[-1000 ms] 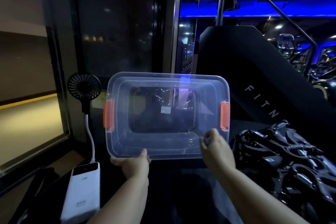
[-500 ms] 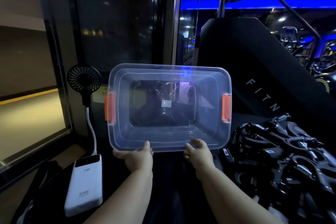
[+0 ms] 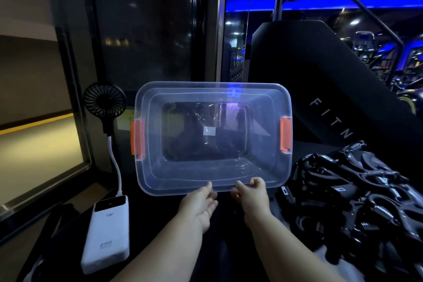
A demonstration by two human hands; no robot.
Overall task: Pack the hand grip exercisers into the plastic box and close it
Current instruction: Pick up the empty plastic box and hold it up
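A clear plastic box [image 3: 212, 103] with an orange latch on each short side stands tipped up in front of me, its wide face turned toward me. My right hand [image 3: 253, 194] pinches the middle of its lower rim. My left hand [image 3: 199, 202] is just beside it, palm up and fingers straight, with the fingertips touching the same rim. A heap of black hand grip exercisers [image 3: 357, 199] with metal springs lies to the right of the box. I see nothing inside the box.
A white power bank [image 3: 106, 233] lies at the lower left, with a small black fan [image 3: 104, 102] rising from it on a white stalk. A large black gym machine [image 3: 320, 80] stands behind the box. A dark glass wall is on the left.
Both hands slid toward the middle of the lower rim. My left hand loosened its hold and opened. The box stayed tipped up.
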